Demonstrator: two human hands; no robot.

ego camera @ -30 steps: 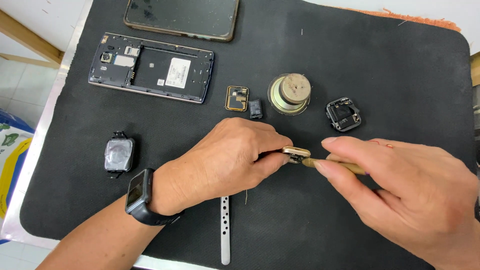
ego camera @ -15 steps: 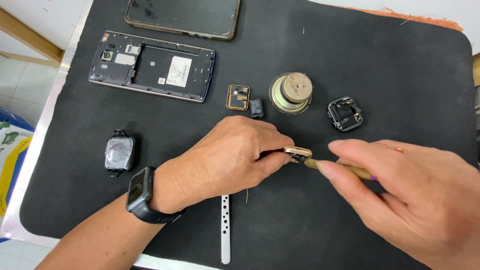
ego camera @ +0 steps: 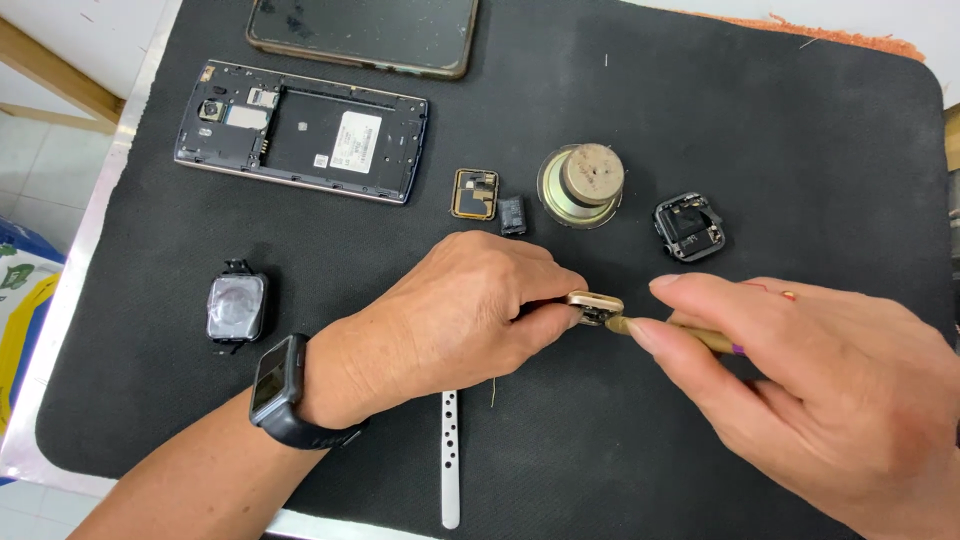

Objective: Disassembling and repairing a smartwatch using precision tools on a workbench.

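gold-coloured watch casing (ego camera: 594, 304), small and rounded at the corners, sits pinched at the fingertips of the left hand (ego camera: 455, 315), just above the middle of the black mat (ego camera: 760, 120). it looks light and stiff, a thin metal frame with dark parts inside, and likely fragile where those inner parts show; a grip on its outer edges, as the left fingers have it, seems the safest hold, since the smooth finish may be slippery. the left fingers are closed around it, the rest of the hand curled over. at three o'clock from the casing, the right hand (ego camera: 800, 390) clasps a thin brass-coloured tool (ego camera: 700, 335) between thumb and forefinger, its tip touching the casing's edge. at twelve o'clock lie a small gold frame (ego camera: 474, 193), a tiny black block (ego camera: 512, 215) and a round speaker (ego camera: 581, 185); at two o'clock rests a dark watch body (ego camera: 688, 227). at ten o'clock lie an opened phone (ego camera: 300, 130) and a phone screen (ego camera: 362, 33). at nine o'clock sits a watch module with a silvery face (ego camera: 236, 308), and a white strap (ego camera: 450, 455) lies at seven o'clock. the left wrist wears a dark smartwatch (ego camera: 278, 385).
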